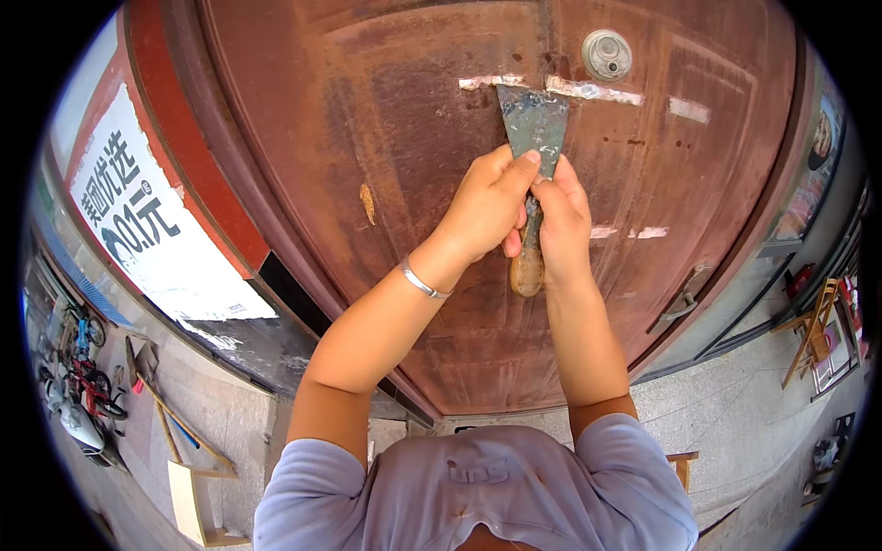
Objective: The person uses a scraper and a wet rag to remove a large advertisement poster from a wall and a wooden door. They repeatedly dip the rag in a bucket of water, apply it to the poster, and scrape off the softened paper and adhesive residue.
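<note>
A putty knife (534,117) with a broad, worn metal blade and a wooden handle is held upright in front of a reddish-brown panelled door (427,138). My left hand (489,200), with a silver bangle at the wrist, grips it from the left near the blade's base. On the other side my right hand (565,213) holds the blade's neck and upper handle. The blade's edge lies at the door between two torn whitish strips, the left strip (482,82) and the longer right strip (596,91). Another pale patch (689,109) is farther right.
A round lock or viewer (607,55) sits high on the door, a handle (682,303) at its lower right. A torn poster (158,220) covers the left wall. Bicycles (93,379) and a light wooden box (189,503) stand lower left, a wooden folding chair (816,337) at right.
</note>
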`<state>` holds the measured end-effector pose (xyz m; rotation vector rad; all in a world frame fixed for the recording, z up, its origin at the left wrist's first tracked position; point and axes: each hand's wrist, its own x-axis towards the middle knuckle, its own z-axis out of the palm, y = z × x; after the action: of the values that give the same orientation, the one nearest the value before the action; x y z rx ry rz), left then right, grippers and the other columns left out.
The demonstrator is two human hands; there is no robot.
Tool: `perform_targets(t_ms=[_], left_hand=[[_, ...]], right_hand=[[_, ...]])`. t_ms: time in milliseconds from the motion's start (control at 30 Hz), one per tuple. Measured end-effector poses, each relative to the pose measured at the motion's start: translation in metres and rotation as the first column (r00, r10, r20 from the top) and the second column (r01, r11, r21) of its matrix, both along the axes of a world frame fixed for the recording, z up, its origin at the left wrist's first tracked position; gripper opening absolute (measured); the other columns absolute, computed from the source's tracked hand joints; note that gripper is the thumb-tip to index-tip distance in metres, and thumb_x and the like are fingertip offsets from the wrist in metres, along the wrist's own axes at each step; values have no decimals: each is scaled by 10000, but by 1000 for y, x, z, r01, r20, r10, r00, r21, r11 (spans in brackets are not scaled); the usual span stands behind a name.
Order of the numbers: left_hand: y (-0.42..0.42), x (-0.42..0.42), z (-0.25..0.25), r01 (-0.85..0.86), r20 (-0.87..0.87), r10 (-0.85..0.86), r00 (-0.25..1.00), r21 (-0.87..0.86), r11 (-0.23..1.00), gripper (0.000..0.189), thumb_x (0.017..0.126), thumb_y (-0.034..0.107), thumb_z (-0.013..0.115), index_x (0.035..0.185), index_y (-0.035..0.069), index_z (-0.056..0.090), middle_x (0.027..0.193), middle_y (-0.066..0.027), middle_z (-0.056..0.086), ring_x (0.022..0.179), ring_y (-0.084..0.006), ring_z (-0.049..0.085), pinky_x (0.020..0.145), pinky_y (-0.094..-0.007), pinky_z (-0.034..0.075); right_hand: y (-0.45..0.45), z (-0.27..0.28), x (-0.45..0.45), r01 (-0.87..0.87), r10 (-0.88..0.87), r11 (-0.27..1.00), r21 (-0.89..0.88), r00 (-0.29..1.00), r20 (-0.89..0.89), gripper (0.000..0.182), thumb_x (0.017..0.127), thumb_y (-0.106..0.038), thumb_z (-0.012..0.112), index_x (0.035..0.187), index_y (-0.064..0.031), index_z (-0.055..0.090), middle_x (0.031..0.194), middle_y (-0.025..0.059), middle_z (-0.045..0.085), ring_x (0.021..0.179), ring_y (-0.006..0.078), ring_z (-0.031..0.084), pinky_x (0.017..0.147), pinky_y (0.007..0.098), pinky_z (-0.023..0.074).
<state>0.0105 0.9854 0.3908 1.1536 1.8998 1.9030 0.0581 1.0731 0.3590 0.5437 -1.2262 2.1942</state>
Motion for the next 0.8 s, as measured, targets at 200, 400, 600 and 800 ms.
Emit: perform_targets(t_ms=[200,400,600,800], left_hand=[[-18,-50,29,-368,-765,644,3,597,712,171,714,183,751,843,100,674,795,-24,594,747,-227,553,683,-343,434],[-8,-62,49,-322,-821,533,-206,571,755,125,742,135,719,850,106,662,846,-14,595,784,-208,535,705,-324,410],[-17,-71,74,-206,-705,706,-69,702,681,108,753,137,713,839,101,658,857,-10,600,807,-198,543,715,-319,392],[0,-63,63,-273,-866,440,-238,494,825,131,736,157,727,839,110,659,844,-8,605,802,-206,541,711,-316,387]], right_hand=[[11,-57,29,27,-29,999,17,997,75,225,910,-52,330,1125,-32,393,597,98,488,366,180,460,369,275,420],[9,-68,37,-5,2,999,51,998,64,211,914,-61,343,1114,-23,396,614,102,500,391,180,489,393,278,437],[13,-80,40,-26,22,999,40,995,97,226,916,-58,349,1133,-17,397,626,100,503,402,176,495,396,275,436],[15,-84,39,-43,39,999,28,991,129,211,919,-49,341,1120,-25,402,627,98,503,403,175,499,397,273,433]])
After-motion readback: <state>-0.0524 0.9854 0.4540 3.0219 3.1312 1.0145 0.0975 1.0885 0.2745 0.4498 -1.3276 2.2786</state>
